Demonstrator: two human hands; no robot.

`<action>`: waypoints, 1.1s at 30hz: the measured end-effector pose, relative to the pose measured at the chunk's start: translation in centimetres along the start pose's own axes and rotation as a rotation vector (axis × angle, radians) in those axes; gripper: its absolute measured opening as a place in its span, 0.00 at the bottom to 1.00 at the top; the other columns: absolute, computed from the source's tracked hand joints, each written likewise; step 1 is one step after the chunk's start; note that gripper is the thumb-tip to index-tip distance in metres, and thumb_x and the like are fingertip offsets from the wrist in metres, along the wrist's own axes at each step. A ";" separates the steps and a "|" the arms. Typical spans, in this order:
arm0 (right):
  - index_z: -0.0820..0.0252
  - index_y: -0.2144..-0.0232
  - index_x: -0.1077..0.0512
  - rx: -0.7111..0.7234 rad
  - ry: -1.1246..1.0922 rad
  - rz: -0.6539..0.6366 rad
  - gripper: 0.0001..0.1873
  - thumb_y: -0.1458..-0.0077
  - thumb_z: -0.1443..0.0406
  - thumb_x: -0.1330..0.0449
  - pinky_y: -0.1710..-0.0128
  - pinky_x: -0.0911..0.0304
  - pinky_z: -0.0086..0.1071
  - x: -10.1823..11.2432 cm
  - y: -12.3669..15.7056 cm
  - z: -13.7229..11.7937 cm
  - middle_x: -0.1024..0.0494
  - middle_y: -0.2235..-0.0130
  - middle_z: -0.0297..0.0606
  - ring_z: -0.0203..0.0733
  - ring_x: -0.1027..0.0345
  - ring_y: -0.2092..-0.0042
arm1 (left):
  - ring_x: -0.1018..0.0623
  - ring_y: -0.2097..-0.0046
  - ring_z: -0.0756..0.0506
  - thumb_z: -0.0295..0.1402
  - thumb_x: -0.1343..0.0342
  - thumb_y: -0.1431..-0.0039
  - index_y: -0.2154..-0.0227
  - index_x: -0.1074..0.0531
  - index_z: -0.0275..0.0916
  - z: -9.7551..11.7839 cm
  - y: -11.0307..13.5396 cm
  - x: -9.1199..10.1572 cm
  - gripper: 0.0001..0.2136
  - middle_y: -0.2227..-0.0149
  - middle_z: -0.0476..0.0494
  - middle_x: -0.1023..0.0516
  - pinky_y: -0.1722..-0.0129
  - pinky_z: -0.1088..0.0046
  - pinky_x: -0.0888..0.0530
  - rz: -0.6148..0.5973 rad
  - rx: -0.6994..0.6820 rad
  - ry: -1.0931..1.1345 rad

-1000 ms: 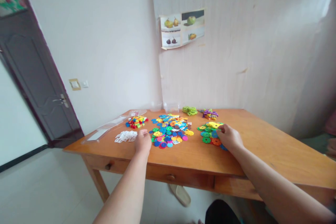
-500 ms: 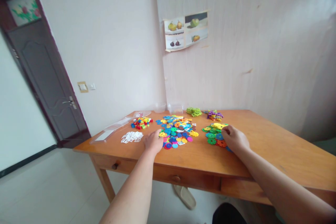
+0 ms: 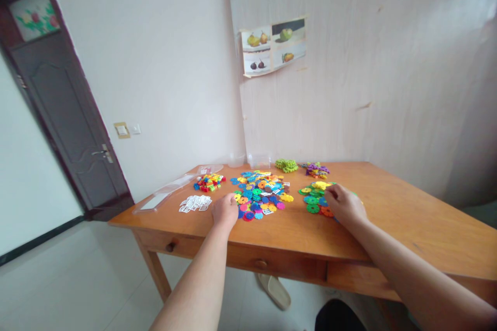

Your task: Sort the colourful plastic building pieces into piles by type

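At the near left edge of the mixed pile (image 3: 258,194), the left hand (image 3: 225,211) is curled; by the right-hand discs (image 3: 311,200), the right hand (image 3: 345,206) is curled too. Whether anything is pinched cannot be told. Discs are best gripped singly by the rim, neighbours undisturbed.

Room: a home, by the look around you.
Door (image 3: 64,108): dark, panelled, to your left, a floral panel (image 3: 35,14) above.
Wall (image 3: 174,62): fruit pictures (image 3: 257,51) fixed up before you.
Table (image 3: 287,232): wooden, drawered, toys (image 3: 257,194) spread on it.
Floor (image 3: 97,279): pale tiles, a slipper (image 3: 275,291) under your table.
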State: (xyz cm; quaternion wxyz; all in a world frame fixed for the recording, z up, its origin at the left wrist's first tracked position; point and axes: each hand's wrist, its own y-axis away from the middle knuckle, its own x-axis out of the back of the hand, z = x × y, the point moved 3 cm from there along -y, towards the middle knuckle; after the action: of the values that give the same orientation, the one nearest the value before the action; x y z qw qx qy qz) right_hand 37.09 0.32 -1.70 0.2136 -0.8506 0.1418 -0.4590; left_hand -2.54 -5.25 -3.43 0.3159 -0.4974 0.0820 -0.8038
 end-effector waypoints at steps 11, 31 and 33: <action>0.54 0.68 0.29 0.139 -0.111 0.037 0.13 0.39 0.56 0.50 0.70 0.46 0.30 0.1 0.9 -1.9 0.25 0.69 0.35 0.40 0.33 0.68 | 0.22 0.49 0.40 0.34 0.55 0.34 0.54 0.25 0.40 1.0 0.8 0.9 0.15 0.53 0.38 0.20 0.49 0.64 0.28 0.166 -0.071 0.231; 0.55 0.64 0.24 0.378 -0.312 -0.168 0.10 0.38 0.61 0.45 0.61 0.36 0.29 -3.4 5.3 -10.3 0.19 0.63 0.38 0.41 0.26 0.62 | 0.23 0.56 0.44 0.35 0.53 0.31 0.59 0.23 0.42 11.4 6.6 -1.5 0.12 0.60 0.42 0.22 0.56 0.68 0.27 -0.063 -0.679 0.316; 0.55 0.66 0.25 0.341 -0.295 -0.175 0.10 0.39 0.60 0.45 0.64 0.37 0.28 -3.5 5.3 -10.1 0.19 0.66 0.36 0.39 0.26 0.64 | 0.23 0.55 0.44 0.35 0.52 0.32 0.59 0.24 0.42 11.3 6.6 -1.4 0.11 0.59 0.43 0.21 0.55 0.68 0.27 -0.076 -0.672 0.326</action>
State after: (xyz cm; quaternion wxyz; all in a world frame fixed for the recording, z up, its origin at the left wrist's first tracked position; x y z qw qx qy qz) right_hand 26.50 -5.06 -1.91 0.3321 -0.8691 -0.0448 -0.3638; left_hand 10.34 -7.56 -1.91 0.0881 -0.4415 0.3719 -0.8118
